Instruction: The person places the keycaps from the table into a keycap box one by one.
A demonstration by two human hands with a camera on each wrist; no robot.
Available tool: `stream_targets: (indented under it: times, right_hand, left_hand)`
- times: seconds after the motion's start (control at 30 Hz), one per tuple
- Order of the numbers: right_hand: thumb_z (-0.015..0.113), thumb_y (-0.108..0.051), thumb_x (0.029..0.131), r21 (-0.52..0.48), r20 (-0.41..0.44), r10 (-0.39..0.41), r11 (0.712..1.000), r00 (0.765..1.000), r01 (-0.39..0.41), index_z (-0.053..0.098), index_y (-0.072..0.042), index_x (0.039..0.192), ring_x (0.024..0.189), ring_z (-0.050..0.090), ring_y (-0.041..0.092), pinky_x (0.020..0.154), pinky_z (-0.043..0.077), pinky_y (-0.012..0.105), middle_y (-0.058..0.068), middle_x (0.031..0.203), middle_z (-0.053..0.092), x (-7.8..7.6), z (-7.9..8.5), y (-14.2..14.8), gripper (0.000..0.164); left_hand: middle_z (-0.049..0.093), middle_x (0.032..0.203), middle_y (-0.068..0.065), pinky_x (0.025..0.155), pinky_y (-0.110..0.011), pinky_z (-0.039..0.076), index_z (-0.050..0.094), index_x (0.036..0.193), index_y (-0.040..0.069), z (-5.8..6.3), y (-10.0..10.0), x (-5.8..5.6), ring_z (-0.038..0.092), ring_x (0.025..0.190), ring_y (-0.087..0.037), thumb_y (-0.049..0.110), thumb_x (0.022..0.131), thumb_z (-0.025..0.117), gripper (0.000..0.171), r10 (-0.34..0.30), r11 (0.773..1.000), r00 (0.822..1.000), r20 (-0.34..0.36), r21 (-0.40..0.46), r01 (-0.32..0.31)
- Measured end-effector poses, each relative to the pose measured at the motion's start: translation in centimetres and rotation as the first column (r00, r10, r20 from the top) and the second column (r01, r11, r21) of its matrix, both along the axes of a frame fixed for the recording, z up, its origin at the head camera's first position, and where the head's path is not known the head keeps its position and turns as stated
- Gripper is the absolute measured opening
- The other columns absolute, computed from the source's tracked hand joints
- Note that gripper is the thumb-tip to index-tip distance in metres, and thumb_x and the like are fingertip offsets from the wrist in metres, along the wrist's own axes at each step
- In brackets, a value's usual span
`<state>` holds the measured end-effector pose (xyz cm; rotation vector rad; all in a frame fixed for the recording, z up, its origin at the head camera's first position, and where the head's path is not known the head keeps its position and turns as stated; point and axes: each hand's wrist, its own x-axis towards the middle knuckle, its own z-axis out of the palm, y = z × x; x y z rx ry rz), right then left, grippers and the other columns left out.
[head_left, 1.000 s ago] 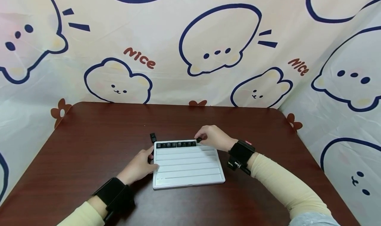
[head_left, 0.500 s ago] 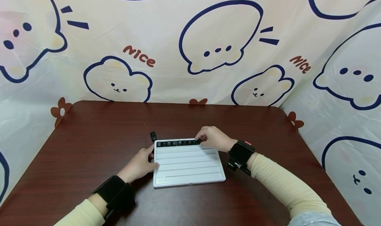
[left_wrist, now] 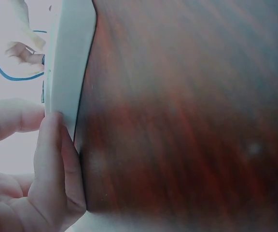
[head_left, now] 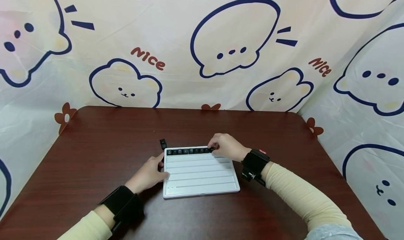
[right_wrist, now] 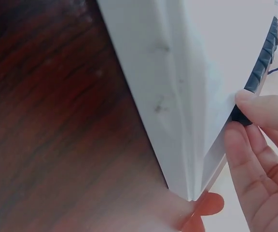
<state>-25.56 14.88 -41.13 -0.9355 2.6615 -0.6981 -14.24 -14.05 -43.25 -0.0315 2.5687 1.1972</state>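
A white tray point(head_left: 202, 178) with several long grooves lies at the middle of the table. Black keycaps point(head_left: 186, 151) stand side by side along its far groove. My left hand point(head_left: 147, 175) grips the tray's left edge, with thumb and fingers on its rim in the left wrist view. At the right end of the row, my right hand point(head_left: 227, 147) pinches a black keycap point(right_wrist: 240, 116) between thumb and fingertips. That keycap sits in the far groove, near its neighbours. Just beyond the tray's far left corner lie loose black keycaps point(head_left: 163, 144), partly hidden by the tray.
The brown wooden table point(head_left: 104, 141) reaches back to a cartoon-printed curtain point(head_left: 176, 33), which also hangs at both sides. Black camera bands sit on both wrists, the right one point(head_left: 255, 164) beside the tray's right edge.
The right hand has brought its keycap down into the far groove and slid it slightly left toward the row, narrowing the gap. The left hand keeps its hold on the tray.
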Motion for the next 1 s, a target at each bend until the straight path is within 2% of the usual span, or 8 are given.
stream_targets:
  times: [0.5,1.0]
  right_hand:
    - [0.079,0.002,0.085,-0.011,-0.032,-0.019,1.000,0.999,0.019,0.077,-0.004,0.107,0.085,0.063,0.015,0.079,0.055,0.029,0.001,0.098,0.067,-0.11,-0.22,-0.08,0.022]
    - [0.078,0.001,0.087,0.041,-0.033,-0.037,0.998,0.999,0.038,0.077,-0.004,0.108,0.087,0.062,0.015,0.081,0.054,0.030,0.002,0.099,0.067,0.29,-0.01,-0.20,0.022]
  left_hand:
    - [0.052,0.108,-0.015,0.062,-0.032,0.039,0.029,0.157,-0.006,-0.07,-0.17,-0.19,0.045,0.068,-0.020,0.006,0.089,0.074,0.082,-0.009,1.000,1.000,-0.005,0.014,0.009]
    - [0.053,0.110,-0.015,0.062,-0.032,0.039,0.029,0.157,-0.006,-0.18,-0.16,-0.04,0.046,0.067,-0.020,0.006,0.090,0.074,0.082,-0.011,1.000,1.000,-0.007,0.026,0.011]
